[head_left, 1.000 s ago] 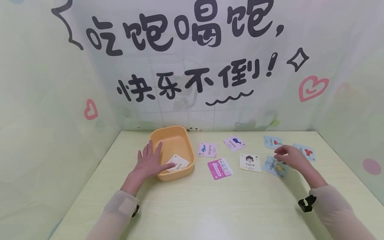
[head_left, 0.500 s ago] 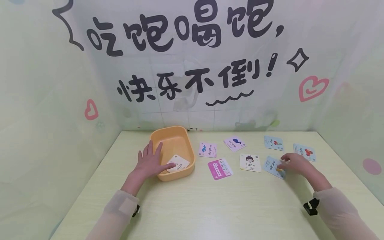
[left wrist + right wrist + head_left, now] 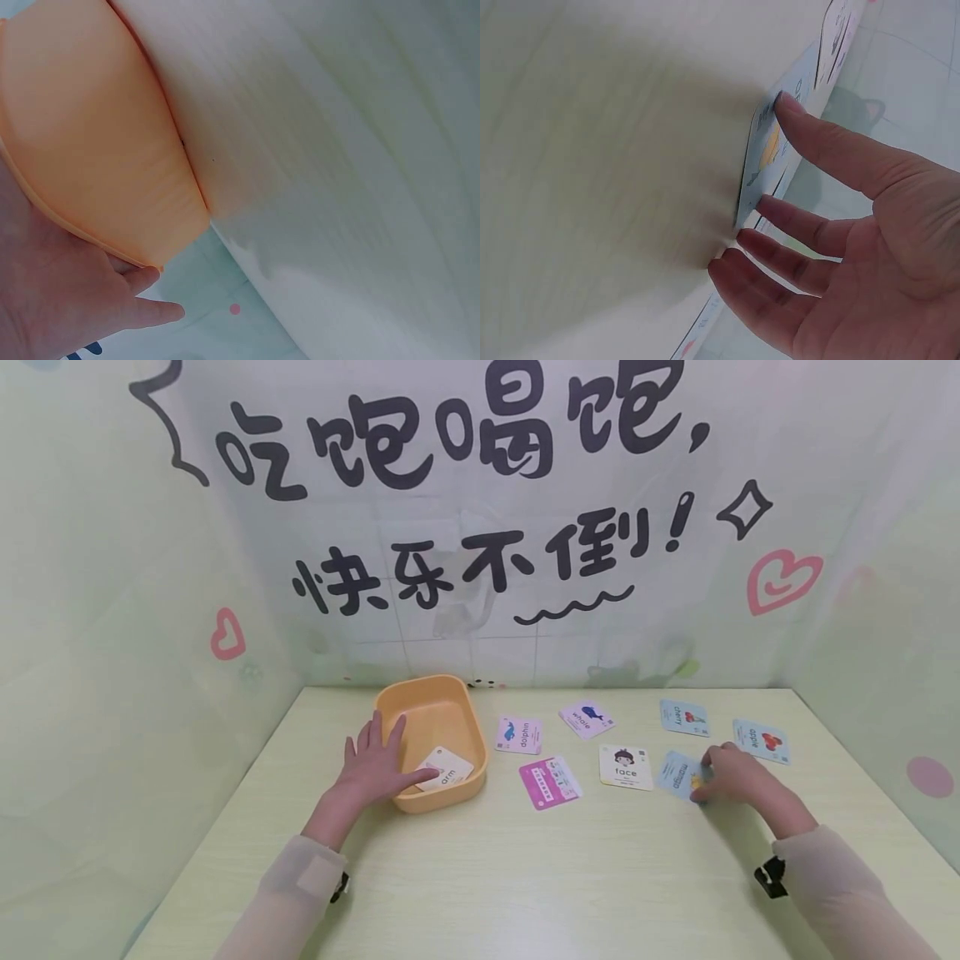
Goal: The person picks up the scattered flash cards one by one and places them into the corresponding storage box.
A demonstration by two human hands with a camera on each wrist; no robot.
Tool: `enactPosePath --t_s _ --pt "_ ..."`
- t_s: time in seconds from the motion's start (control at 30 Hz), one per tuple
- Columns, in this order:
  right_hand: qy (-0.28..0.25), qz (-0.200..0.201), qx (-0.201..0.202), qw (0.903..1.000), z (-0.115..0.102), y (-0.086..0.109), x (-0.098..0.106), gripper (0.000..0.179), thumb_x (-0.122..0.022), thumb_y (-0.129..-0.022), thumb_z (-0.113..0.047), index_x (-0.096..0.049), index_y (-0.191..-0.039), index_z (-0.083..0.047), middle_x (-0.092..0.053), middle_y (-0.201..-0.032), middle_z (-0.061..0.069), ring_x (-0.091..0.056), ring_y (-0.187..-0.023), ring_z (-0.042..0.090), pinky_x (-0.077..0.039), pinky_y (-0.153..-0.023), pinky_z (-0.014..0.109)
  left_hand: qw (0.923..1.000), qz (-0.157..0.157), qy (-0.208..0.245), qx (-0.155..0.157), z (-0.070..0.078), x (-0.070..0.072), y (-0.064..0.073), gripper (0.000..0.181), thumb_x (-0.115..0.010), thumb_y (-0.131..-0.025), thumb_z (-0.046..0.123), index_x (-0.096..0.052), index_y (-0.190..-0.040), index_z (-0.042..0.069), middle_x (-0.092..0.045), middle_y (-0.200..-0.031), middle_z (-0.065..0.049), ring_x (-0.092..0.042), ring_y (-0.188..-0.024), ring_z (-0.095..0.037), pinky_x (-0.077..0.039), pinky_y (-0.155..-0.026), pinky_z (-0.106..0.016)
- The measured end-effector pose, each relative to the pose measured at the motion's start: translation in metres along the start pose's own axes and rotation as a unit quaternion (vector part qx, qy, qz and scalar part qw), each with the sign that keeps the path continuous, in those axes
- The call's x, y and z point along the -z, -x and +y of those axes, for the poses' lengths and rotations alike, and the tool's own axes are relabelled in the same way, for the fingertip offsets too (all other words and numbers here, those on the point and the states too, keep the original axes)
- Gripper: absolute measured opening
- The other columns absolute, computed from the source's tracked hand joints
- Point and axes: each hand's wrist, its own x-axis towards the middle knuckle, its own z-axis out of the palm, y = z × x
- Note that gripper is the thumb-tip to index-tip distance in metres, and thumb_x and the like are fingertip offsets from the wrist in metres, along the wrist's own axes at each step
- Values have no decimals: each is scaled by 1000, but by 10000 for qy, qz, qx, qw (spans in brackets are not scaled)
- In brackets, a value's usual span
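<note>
My left hand (image 3: 369,768) rests spread on the near left rim of an orange plastic box (image 3: 435,725), its fingers straight and its thumb reaching over the front rim. A white "arm" card (image 3: 452,770) lies inside the box. At the right, my right hand (image 3: 738,775) holds the blue "mango" card (image 3: 677,775) at its edges. In the right wrist view the thumb is on one edge of that mango card (image 3: 769,142), and a bent finger is at its near corner. The remaining fingertips reach the tabletop beside it.
A "face" card (image 3: 626,767) lies just left of the mango card. Further left are a pink card (image 3: 550,782), a "dolphin" card (image 3: 518,735) and a "whale" card (image 3: 587,718). Behind the right hand lie the "cherry" card (image 3: 684,717) and "apple" card (image 3: 762,740).
My right hand has come down onto the mango card and closed its fingers at the edges; the card has shifted slightly left. The left hand and box stay put.
</note>
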Motion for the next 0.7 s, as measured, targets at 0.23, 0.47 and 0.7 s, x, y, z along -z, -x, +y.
enactPosePath --t_s 0.23,0.47,0.7 --pt "-271 11 -85 9996 1 -2 0 68 -84 -77 -23 -50 -118 18 -54 -104 31 -52 -87 35 -49 -79 46 10000 -22 12 2 0 0 0 117 -62 -79 76 -13 -160 6 4 -163 -33 -6 -150 -54 -4 -116 -76" --pt "-519 169 -80 9985 1 -2 2 57 -79 -81 -14 -49 -114 21 -58 -101 31 -53 -86 34 -48 -79 45 10000 -46 -8 31 -1 -1 -1 118 -61 -79 77 -12 -160 7 4 -164 -32 -6 -150 -53 -4 -116 -75" --pt "-777 318 -70 9964 3 -4 6 42 -72 -86 -9 -51 -112 17 -60 -105 32 -58 -88 34 -50 -76 41 10000 -41 6 36 -2 -2 -1 119 -60 -78 78 -12 -160 7 4 -164 -32 -5 -150 -53 -3 -116 -75"
